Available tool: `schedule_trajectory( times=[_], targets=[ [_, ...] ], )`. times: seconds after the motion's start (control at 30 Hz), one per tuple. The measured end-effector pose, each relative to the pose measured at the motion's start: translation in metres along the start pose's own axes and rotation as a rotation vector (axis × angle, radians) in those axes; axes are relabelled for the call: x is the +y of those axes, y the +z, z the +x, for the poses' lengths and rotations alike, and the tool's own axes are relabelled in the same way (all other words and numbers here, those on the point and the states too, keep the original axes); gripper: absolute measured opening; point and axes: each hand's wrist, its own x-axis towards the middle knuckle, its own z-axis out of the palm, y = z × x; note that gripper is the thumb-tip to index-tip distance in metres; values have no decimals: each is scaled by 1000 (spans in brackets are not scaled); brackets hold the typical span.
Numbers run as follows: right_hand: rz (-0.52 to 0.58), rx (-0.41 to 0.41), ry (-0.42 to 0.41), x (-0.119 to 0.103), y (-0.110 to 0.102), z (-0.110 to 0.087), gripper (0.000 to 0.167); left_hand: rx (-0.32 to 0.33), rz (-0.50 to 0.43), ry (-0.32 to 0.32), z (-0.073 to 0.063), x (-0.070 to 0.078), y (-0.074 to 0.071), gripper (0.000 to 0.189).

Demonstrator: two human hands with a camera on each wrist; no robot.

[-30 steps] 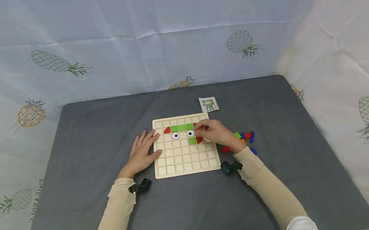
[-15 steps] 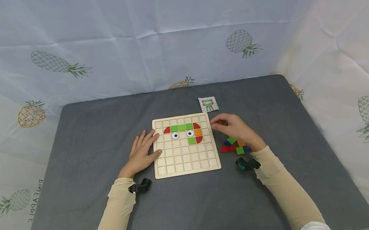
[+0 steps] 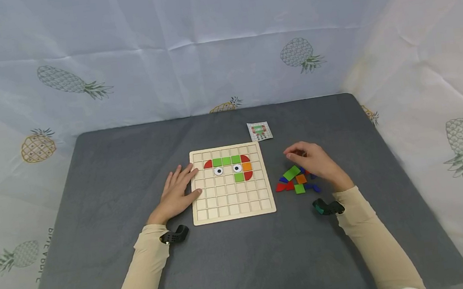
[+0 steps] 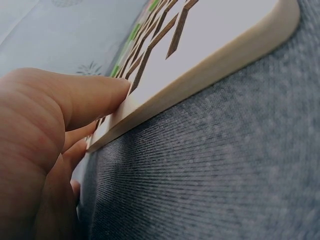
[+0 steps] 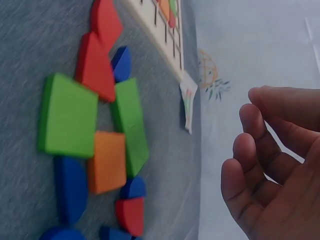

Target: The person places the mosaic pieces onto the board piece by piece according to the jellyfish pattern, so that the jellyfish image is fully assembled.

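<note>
A wooden grid board (image 3: pixel 221 199) lies on the table, with green, red and orange tiles and two eye tiles (image 3: pixel 237 168) set in its upper cells. On the board's left edge rests my left hand (image 3: pixel 175 194), fingers spread; the thumb (image 4: pixel 97 97) touches the rim in the left wrist view. My right hand (image 3: pixel 313 161) hovers over the far side of a loose pile of blocks, fingers loosely bent and holding nothing. In the right wrist view the pile shows a green square (image 5: pixel 70 117), an orange square (image 5: pixel 109 162), red pieces (image 5: pixel 94 67) and blue pieces (image 5: pixel 70 190).
A small picture card (image 3: pixel 260 131) lies just beyond the board's far right corner, showing a coloured grid figure. The grey-covered table (image 3: pixel 128 152) backs onto a pale curtain (image 3: pixel 221 59) printed with pineapples.
My right hand has left the board's upper right, where an orange tile now shows in a cell, and moved right over the loose blocks. The left hand stays on the board's edge.
</note>
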Motion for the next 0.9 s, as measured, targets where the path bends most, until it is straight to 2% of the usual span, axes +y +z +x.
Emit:
schedule_trajectory(
  times=[0.2,0.4,0.63,0.9],
  targets=[
    [-31,23,20,11,-1,-4,29,5,4,3,0,-1,0,69],
    [-112,10,50,25,2,-7,27,5,5,2,0,-1,1,69],
    [-193,-39,-4,33,7,-8,30,6,2,4,0,0,1,69],
    [-239,-65,-7,40,12,-9,31,5,-7,1,0,1,0,69]
  ],
)
